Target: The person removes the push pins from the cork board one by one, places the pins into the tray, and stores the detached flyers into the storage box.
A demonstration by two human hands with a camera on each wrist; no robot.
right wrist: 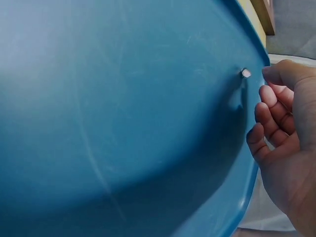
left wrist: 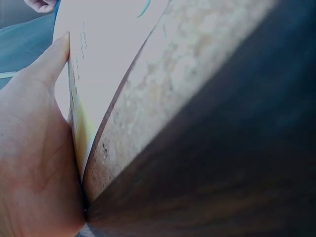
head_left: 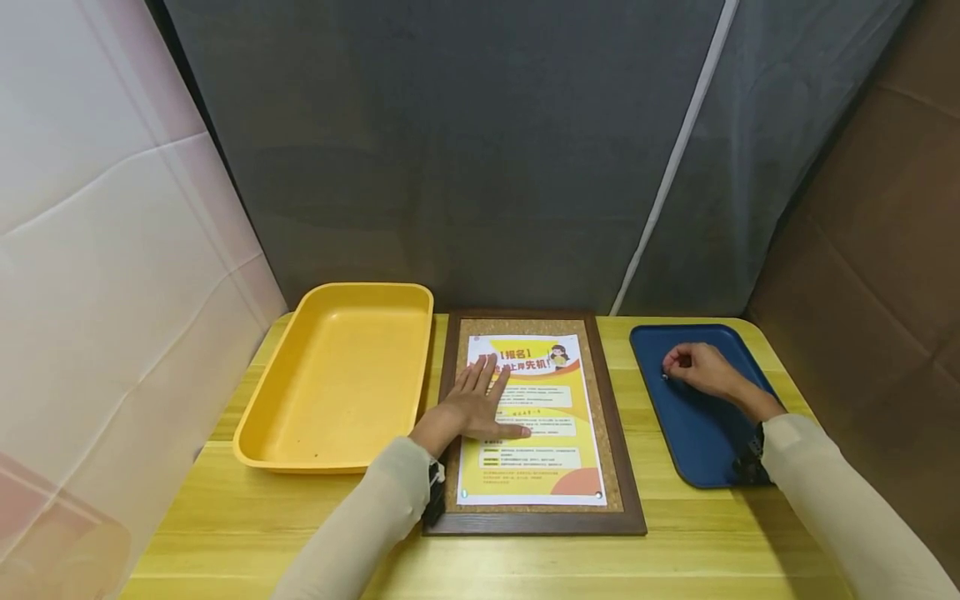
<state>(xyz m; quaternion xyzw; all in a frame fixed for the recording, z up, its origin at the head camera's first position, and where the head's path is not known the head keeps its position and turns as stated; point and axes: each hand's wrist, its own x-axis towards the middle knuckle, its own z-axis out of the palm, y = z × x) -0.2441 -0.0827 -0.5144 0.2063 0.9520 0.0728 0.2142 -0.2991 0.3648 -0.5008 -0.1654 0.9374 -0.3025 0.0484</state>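
Observation:
My left hand (head_left: pixel 480 410) rests on a yellow and white printed poster (head_left: pixel 525 483), fingers spread and straight. The poster lies on a cork board (head_left: pixel 613 467) with a dark brown frame. Small round tacks show at both bottom corners of the sheet, such as the right one (head_left: pixel 598 495). Over the far left part of a blue tray (head_left: pixel 705 458), my right hand (head_left: pixel 701 368) has its fingers loosely bent. Beside its fingertips is a small silver tack (right wrist: pixel 245 73); the right wrist view shows a narrow gap between them. The left wrist view shows the thumb (left wrist: pixel 52 59) along the sheet.
An empty yellow tray (head_left: pixel 341 375) with raised walls stands left of the board. All of these sit on a wooden table (head_left: pixel 525 571). A dark grey sheet (head_left: pixel 450 167) hangs behind, with a white wall (head_left: pixel 135 292) left and a brown one (head_left: pixel 877 267) right.

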